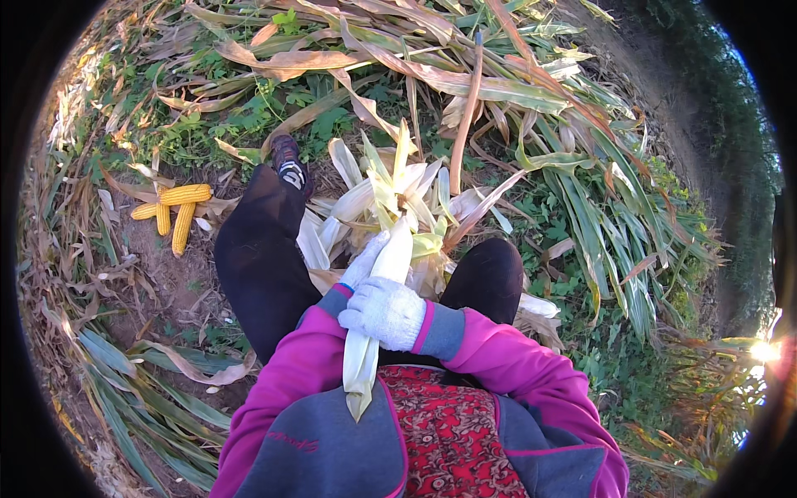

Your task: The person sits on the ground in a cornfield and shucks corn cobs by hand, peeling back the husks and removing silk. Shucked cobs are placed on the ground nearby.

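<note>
Between my knees, an ear of corn wrapped in pale husk (393, 256) slants upward, with its stem end away from me. My left hand (364, 260), in a white knit glove, holds it along the left side, the fingers partly hidden by the husk. Across the lower part of the ear, my right hand (387, 314), gloved alike, is closed. A strip of husk (360, 373) hangs out below that hand over my jacket. Loose, peeled husks (348, 205) lie piled beyond the ear. Whether any kernels show under my hands cannot be seen.
Several bare yellow corn cobs (185, 196) lie on the soil to the left. Cut corn stalks with long leaves (461, 81) are heaped ahead and to the right. A wooden handle (467, 118) leans against that heap. More green leaves (143, 398) lie lower left.
</note>
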`<state>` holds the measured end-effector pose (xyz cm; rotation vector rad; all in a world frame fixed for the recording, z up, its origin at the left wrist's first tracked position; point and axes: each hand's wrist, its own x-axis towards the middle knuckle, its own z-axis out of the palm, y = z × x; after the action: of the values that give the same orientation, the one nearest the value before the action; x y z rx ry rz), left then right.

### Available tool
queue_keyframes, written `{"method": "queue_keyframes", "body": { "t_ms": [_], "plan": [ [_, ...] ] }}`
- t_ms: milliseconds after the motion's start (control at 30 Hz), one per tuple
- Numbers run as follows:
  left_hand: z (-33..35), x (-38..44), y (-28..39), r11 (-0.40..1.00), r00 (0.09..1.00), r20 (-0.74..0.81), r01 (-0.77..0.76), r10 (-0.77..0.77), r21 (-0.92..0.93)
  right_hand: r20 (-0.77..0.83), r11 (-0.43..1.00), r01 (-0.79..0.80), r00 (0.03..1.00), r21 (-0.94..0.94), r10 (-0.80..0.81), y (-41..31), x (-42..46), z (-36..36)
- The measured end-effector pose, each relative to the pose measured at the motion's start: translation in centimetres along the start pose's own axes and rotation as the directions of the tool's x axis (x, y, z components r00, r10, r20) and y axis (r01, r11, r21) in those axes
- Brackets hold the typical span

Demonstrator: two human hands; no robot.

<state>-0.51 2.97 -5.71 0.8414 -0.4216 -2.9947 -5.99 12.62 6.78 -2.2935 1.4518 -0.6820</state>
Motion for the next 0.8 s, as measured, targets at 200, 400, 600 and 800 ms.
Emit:
{"method": "queue_keyframes", "body": {
  "t_ms": [200,400,600,800],
  "plan": [
    [0.1,0.1,-0.6,0.976,0.985,0.084,0.161,-0.15,-0.148,-0.293,0.957,-0.05,0.946,0.284,0.136,2.1,-0.7,0.1],
    [0.2,0.5,-0.9,0.989,0.99,0.028,0.138,-0.137,-0.046,-0.151,0.614,-0.159,0.894,0.773,0.421,2.6,-2.3,4.1],
    [-0.8,-0.7,-2.4,0.994,0.994,0.014,0.105,-0.105,-0.036,-0.261,0.558,-0.109,0.799,0.823,0.541,2.9,-1.7,2.3],
    [-1.0,-0.6,-2.7,0.996,0.996,0.011,0.084,-0.084,-0.043,-0.191,0.499,-0.192,0.763,0.845,0.617,2.5,-1.6,2.1]
  ]
}}
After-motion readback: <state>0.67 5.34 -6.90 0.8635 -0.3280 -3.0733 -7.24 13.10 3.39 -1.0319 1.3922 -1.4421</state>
